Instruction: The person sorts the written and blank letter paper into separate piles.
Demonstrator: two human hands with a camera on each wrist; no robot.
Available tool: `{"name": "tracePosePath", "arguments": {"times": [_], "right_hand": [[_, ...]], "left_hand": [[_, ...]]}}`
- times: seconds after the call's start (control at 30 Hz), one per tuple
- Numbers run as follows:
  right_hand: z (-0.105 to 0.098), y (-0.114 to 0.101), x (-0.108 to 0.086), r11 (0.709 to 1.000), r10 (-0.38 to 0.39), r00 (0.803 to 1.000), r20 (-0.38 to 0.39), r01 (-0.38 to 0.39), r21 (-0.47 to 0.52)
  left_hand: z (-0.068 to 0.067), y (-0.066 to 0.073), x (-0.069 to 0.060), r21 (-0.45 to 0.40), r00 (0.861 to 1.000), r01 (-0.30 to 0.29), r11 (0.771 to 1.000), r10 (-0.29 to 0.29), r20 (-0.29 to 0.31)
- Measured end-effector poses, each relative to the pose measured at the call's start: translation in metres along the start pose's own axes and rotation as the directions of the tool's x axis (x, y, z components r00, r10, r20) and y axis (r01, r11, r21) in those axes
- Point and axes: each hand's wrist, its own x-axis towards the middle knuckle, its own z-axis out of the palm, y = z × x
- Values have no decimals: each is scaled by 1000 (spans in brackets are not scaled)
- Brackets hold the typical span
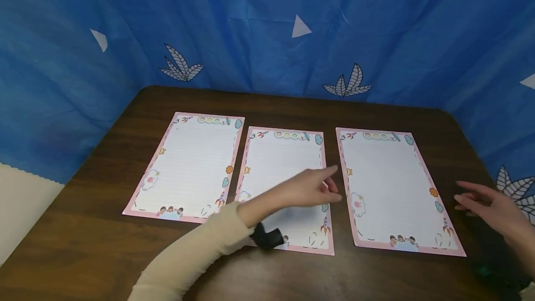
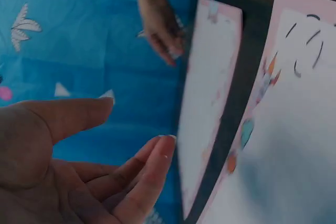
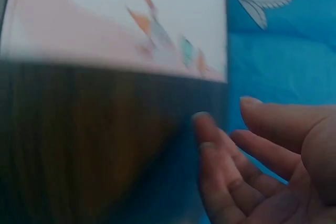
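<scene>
Three sheets of lined paper with pink cartoon borders lie side by side on a dark wooden table: a left sheet (image 1: 188,166), a middle sheet (image 1: 284,152) and a right sheet (image 1: 388,189). My left hand (image 1: 311,187) hovers over the middle sheet, fingers toward the right sheet's left edge. In the left wrist view its thumb and fingers (image 2: 152,177) are apart, with nothing between them. My right hand (image 1: 497,208) is just beyond the right sheet's right edge. The right wrist view shows that hand's loosely bent fingers (image 3: 220,166) holding nothing.
The brown table (image 1: 96,175) has rounded far corners. A blue curtain (image 1: 251,27) with white triangles and leaf prints hangs behind it and along both sides. A black wrist strap piece (image 1: 267,238) hangs under my left forearm, over the middle sheet's lower edge.
</scene>
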Motion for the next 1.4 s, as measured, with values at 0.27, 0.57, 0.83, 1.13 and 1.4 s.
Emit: {"name": "tracePosePath", "arguments": {"times": [0.27,0.57,0.83,1.13,1.4], "right_hand": [[-5,9,2,986,-165,980,-108,167,14],[30,-176,5,905,-297,939,172,219,365],[84,-225,10,918,-344,897,276,259,301],[101,-234,5,926,-376,857,353,355,126],[113,-233,4,914,-392,826,406,400,70]], "left_hand": [[-65,-65,-106,-86,942,117,989,-138,-307],[-65,-113,-142,-296,896,133,946,-242,-373],[-64,-118,-142,-370,900,78,926,-225,-373],[-60,-116,-140,-385,923,91,918,-223,-314],[-60,-119,-138,-405,937,54,913,-186,-295]]}}
